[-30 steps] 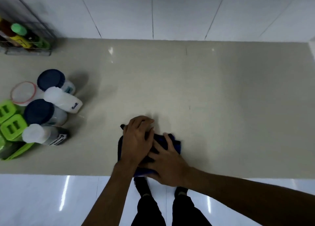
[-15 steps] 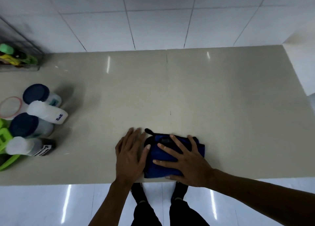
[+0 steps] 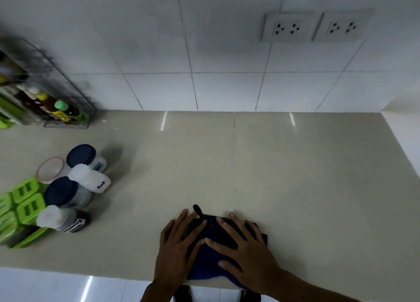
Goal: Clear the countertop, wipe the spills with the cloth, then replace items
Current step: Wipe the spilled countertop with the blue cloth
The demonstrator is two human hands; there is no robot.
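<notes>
Both my left hand (image 3: pixel 176 244) and right hand (image 3: pixel 244 249) lie open and flat on the folded blue cloth (image 3: pixel 204 259), pinning it at the countertop's (image 3: pixel 295 188) near edge, apparently for wiping, while the jars (image 3: pixel 75 188), cleared well left of the cloth, leave that surface free.

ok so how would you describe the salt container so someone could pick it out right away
Look at the cluster of jars at the left end of the beige countertop. On the cluster's right edge stands the salt container, beside two blue-lidded jars. Only it is all white with "Salt" in blue letters.
</notes>
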